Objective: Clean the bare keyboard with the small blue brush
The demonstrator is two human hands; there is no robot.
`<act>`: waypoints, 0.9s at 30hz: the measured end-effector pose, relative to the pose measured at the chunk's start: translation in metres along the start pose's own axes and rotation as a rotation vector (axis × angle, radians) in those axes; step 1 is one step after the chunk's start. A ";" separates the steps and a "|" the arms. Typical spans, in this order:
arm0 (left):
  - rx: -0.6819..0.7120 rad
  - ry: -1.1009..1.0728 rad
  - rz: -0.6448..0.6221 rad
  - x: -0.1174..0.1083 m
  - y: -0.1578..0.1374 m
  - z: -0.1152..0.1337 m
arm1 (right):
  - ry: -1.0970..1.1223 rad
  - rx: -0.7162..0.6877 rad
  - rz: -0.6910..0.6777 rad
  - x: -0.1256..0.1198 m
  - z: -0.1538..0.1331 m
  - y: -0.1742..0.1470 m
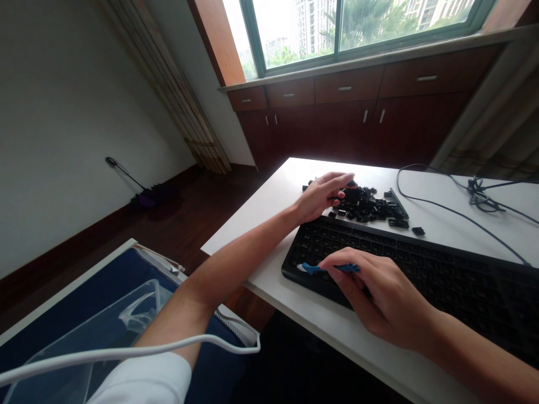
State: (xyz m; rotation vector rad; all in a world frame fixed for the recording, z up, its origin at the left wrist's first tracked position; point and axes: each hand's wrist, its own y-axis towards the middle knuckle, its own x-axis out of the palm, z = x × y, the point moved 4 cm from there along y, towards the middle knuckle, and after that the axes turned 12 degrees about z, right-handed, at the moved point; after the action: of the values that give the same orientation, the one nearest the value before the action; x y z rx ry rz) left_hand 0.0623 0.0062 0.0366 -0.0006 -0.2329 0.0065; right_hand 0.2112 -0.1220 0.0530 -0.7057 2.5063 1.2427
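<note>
My right hand point(379, 286) is closed around a small blue brush point(311, 269). Its white bristles touch or hover just over the near left corner of a black keyboard point(438, 283), which shows bare key sockets. Beyond the keyboard's far edge, my left hand point(319, 197) is above a heap of loose black keycaps point(364, 205), thumb and finger pinched on a small black piece point(352, 184) that looks like a keycap. A few keycaps lie scattered around the heap.
The white table point(252, 230) has an edge at the left and front. A black cable point(457, 206) loops across its far right. At lower left stands a blue, white-framed bin point(122, 280) holding clear plastic, with a white cord point(177, 342) passing over my left forearm.
</note>
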 end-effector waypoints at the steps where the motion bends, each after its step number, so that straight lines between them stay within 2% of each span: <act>1: 0.007 0.001 0.002 0.000 0.000 0.000 | -0.005 0.010 0.002 0.000 0.000 0.000; 5: 0.023 0.003 0.003 0.001 0.000 -0.001 | -0.050 0.012 0.013 0.001 0.001 0.001; 11: 0.024 0.022 0.016 -0.001 0.003 -0.003 | -0.170 -0.133 0.029 0.002 -0.003 -0.003; 16: 0.019 0.041 0.014 -0.002 0.003 -0.003 | -0.222 -0.138 0.050 0.001 -0.002 -0.004; 24: 0.003 0.037 -0.025 0.000 0.000 0.000 | -0.099 -0.220 -0.062 0.004 -0.009 -0.004; 27: 0.013 0.052 -0.023 -0.001 0.000 0.000 | -0.018 -0.202 -0.064 0.003 -0.011 -0.004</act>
State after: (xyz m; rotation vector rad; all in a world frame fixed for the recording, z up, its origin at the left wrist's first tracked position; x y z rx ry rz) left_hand 0.0617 0.0060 0.0365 0.0145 -0.1804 -0.0148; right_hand 0.2102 -0.1335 0.0555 -0.8102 2.3464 1.4862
